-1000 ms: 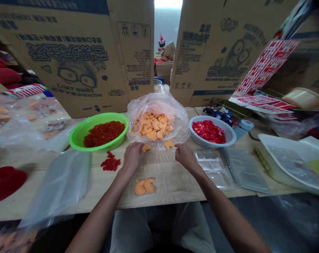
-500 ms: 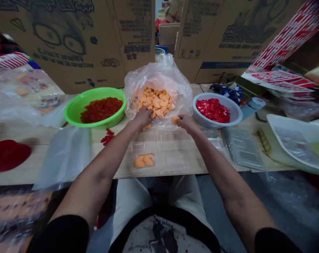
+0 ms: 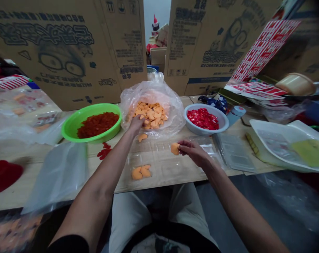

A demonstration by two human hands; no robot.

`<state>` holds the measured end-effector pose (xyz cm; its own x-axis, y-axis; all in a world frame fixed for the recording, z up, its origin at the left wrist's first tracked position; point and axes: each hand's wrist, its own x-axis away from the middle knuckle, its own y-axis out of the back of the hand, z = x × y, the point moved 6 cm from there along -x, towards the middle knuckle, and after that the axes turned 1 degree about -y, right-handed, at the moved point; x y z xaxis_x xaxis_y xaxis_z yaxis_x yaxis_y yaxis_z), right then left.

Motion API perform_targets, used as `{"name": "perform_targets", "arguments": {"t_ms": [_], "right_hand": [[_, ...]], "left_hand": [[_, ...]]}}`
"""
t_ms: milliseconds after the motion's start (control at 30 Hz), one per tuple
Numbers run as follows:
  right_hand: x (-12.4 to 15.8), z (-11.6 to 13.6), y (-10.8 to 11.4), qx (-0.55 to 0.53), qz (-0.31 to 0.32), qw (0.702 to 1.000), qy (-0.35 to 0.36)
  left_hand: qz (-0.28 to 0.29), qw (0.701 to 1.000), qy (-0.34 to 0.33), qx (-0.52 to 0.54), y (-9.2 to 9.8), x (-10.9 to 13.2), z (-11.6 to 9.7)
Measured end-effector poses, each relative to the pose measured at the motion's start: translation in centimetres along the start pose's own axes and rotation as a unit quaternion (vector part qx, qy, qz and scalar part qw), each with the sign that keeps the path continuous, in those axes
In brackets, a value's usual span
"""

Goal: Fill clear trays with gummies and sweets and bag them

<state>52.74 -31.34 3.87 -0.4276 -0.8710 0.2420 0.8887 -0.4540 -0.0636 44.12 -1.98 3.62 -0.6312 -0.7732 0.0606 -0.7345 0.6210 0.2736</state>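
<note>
My left hand [image 3: 136,124] reaches into a transparent plastic bag [image 3: 151,109], its bunched fingers at the edge of a pile of orange heart-shaped pieces [image 3: 148,115]. Whether those fingers hold a piece is hidden. My right hand [image 3: 193,153] pinches one orange piece [image 3: 175,148] above a transparent compartment tray [image 3: 159,163]. Two or three orange pieces [image 3: 140,172] lie in a tray compartment near me, and a single piece [image 3: 142,137] sits at the tray's far edge.
A green bowl [image 3: 91,123] of dark red pieces stands left of the bag, with loose red pieces [image 3: 104,151] in front of it. A grey bowl [image 3: 206,120] holds shiny red pieces. Stacked trays, plastic bags, a white tray and cardboard boxes surround the wooden table.
My right hand has lifted an orange piece and drawn back over the tray. My left hand has moved from the tray's far edge into the bag. The head view has shifted.
</note>
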Motion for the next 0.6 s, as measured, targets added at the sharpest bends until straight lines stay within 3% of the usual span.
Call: {"name": "perform_targets", "arguments": {"t_ms": [67, 167, 333, 433, 600], "right_hand": [[1.1, 0.0, 0.6, 0.024, -0.022, 0.999, 0.009], [2.6, -0.5, 1.5, 0.08, -0.052, 0.995, 0.017], [3.6, -3.0, 1.0, 0.238, -0.083, 0.967, 0.033], [3.4, -4.5, -0.9, 0.358, -0.064, 0.93, 0.044], [4.1, -3.8, -2.7, 0.543, -0.088, 0.826, 0.124]], "left_hand": [[0.015, 0.999, 0.012, 0.043, 0.4, 1.9, -0.7], [0.079, 0.991, 0.025, 0.104, 0.2, 6.9, -1.2], [0.179, 0.983, 0.019, 0.039, -3.0, 16.3, 0.1], [0.186, 0.979, -0.016, -0.082, -5.8, 19.1, 0.9], [0.174, 0.942, -0.099, -0.27, -8.5, 20.4, 0.8]]}}
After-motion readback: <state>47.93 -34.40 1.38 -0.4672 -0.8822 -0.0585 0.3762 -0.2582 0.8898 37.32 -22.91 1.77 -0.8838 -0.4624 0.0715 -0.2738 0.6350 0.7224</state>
